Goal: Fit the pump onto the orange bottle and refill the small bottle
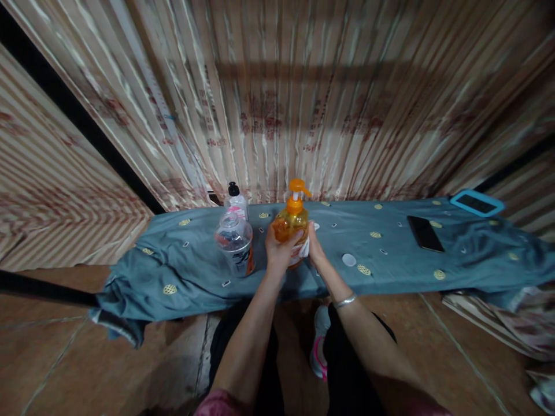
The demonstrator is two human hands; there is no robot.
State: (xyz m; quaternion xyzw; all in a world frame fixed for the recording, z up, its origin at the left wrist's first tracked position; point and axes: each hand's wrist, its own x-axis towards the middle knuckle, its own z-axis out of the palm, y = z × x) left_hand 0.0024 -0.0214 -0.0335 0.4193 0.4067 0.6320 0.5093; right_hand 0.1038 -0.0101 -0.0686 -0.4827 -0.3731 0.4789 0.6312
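A long, narrow desk (390, 260) is draped in a blue-grey cloth (182, 271) with small gold motifs. Near its left end stand a clear plastic bottle (235, 242), a white bottle with a black cap (236, 202) behind it, and an orange pump bottle (293, 222). A white cap (348, 259) lies mid-desk. Toward the right end lie a black phone (425, 233) and, at the far edge, a blue-cased phone (477, 203).

Illumination is dim and warm overall. The curtain (303, 104) carries bright vertical sheen streaks and one broad horizontal shadow band across its upper part. The cloth (390, 254) is evenly lit, without glare. The floor (87, 358) is dark. Wide-angle distortion bends straight lines strongly toward the edges and corners. Centre detail is moderately sharp; the periphery is soft and smeared. The phone (425, 233) shows no reflection.
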